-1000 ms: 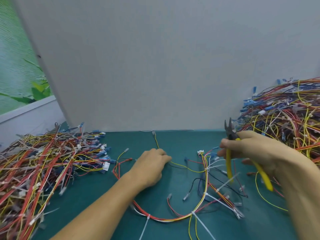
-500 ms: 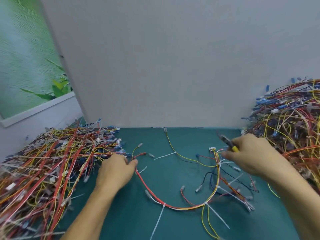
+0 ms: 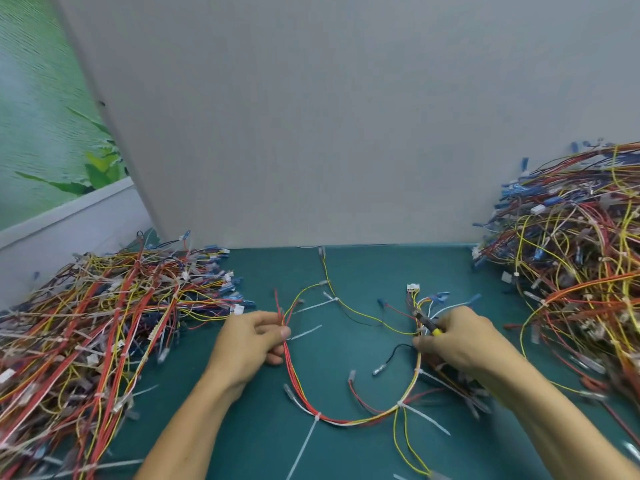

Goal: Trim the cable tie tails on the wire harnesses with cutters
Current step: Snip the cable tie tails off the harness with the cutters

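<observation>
L hand (image 3: 249, 342) moved rt, pinches harness (image 3: 346, 420) mid mat (image 3: 263, 445); R hand (image 3: 462, 342) grips cutters (image 3: 428, 324)

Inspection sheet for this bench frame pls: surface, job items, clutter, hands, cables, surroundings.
Surface: green mat.
Job's things: harness looped mid-mat; white tie tails long, untrimmed; cutters yellow-handled.
Clutter: left pile and right pile of harnesses flank the work area.
Grippers: left hand pinches the harness's red wires; right hand grips the cutters, tips at the harness.
Cables: nothing seen beyond harness wires.
Surroundings: grey partition behind; plant picture far left.
</observation>
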`<state>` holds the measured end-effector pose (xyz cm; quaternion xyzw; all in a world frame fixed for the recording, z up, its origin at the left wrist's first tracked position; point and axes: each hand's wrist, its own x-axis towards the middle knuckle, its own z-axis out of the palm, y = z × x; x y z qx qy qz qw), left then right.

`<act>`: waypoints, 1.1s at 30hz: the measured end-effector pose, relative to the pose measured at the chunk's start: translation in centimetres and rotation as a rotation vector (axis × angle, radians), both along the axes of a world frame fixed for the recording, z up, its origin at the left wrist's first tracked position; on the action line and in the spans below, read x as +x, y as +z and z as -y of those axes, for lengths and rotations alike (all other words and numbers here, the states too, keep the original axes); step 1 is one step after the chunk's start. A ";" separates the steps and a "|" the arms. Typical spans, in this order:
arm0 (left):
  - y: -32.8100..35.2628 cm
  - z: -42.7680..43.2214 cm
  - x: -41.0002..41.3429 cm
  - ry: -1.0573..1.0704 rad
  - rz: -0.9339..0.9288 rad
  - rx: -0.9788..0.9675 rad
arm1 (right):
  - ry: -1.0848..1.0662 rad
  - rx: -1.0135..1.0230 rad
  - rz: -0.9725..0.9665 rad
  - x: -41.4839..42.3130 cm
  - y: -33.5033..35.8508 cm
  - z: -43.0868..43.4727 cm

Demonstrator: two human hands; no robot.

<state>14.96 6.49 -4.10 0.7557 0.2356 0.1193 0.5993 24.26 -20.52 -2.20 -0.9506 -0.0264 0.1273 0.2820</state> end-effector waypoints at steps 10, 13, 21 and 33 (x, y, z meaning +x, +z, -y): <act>-0.3 0.0 0.1 0.016 0.041 -0.096 | -0.029 0.218 -0.011 -0.1 0.2 -0.2; -0.5 -0.5 0.4 0.045 0.054 -0.128 | 0.001 0.363 -0.138 -0.3 0.7 0.0; -1.3 -1.5 1.0 0.068 -0.005 0.072 | 0.225 0.390 -0.265 -0.5 5.0 3.4; 0.9 -0.8 0.4 0.075 -0.331 0.584 | 0.540 -0.157 0.841 0.1 4.2 2.9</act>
